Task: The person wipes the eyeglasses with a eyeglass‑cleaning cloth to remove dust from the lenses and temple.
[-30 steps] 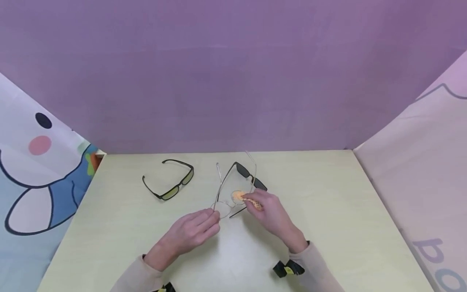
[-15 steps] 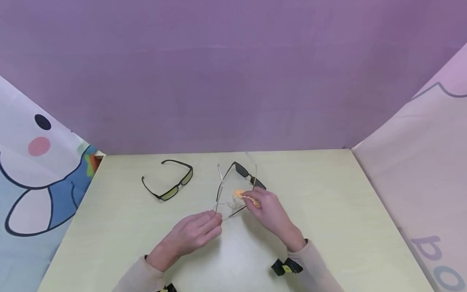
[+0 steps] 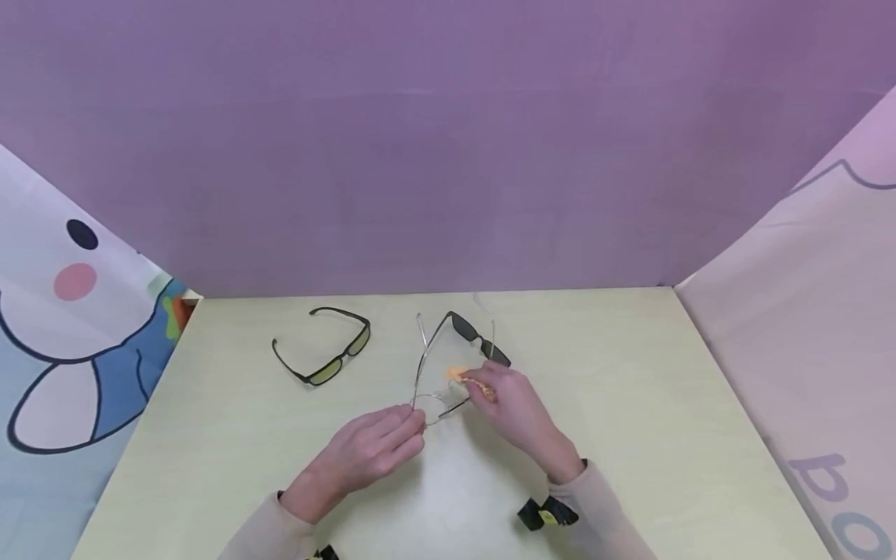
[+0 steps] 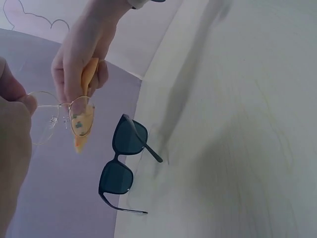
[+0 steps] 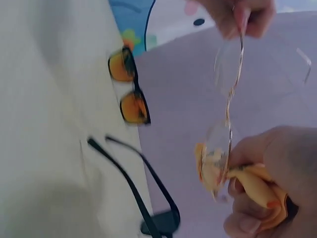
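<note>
A thin gold-rimmed pair of eyeglasses [image 5: 229, 106] is held above the table. My left hand [image 3: 374, 443] pinches its frame at one end. My right hand [image 3: 514, 404] grips an orange patterned cloth [image 5: 252, 186] folded over the other lens. In the left wrist view, part of the cloth [image 4: 88, 77] shows through that round lens. The right fingers partly hide the lens. Both thin temples point away, toward the back of the table.
Black sunglasses [image 3: 463, 327] lie unfolded on the table [image 3: 616, 373], just beyond and below the held eyeglasses. Black-framed glasses with yellow-green lenses [image 3: 327, 370] lie unfolded to the left. A purple backdrop [image 3: 434, 155] rises at the table's back edge.
The cloth and right fingers shift slightly over the lens, and less of the cloth shows. The eyeglasses tilt a little. The left hand keeps its pinch on the frame.
</note>
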The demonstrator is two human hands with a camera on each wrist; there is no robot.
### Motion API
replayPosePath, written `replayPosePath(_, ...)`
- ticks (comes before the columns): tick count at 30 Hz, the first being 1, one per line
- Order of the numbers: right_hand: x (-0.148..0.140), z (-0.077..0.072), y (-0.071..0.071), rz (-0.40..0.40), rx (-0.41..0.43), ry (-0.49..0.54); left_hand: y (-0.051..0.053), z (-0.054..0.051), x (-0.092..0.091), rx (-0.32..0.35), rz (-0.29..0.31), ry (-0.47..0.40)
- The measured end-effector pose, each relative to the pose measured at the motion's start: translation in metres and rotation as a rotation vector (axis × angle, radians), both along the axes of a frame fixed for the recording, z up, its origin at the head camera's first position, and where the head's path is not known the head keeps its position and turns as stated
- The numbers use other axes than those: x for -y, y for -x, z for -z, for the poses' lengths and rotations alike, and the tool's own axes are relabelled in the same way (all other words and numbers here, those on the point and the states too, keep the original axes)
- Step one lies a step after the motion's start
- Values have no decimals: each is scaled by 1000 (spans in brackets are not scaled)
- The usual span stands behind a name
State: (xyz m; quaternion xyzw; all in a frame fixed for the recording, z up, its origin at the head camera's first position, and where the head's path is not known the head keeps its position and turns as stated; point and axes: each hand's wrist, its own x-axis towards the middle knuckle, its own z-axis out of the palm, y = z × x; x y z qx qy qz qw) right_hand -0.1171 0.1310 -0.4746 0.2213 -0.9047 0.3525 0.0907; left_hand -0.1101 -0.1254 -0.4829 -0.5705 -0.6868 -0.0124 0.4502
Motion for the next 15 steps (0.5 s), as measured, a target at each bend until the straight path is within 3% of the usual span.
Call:
replayPosePath(4, 3, -3, -4, -53, 0, 36, 0, 0, 0, -1, -5, 7)
replayPosePath(9, 1, -6, -5, 81, -67, -27, 0, -1, -1, 0, -24, 2)
replayPosePath(11, 2, -8, -6, 104, -52, -38, 0, -1, -1, 2, -24, -4)
replayPosePath(15, 3, -9, -10, 47, 16, 9, 1, -1, -2, -4, -17, -13)
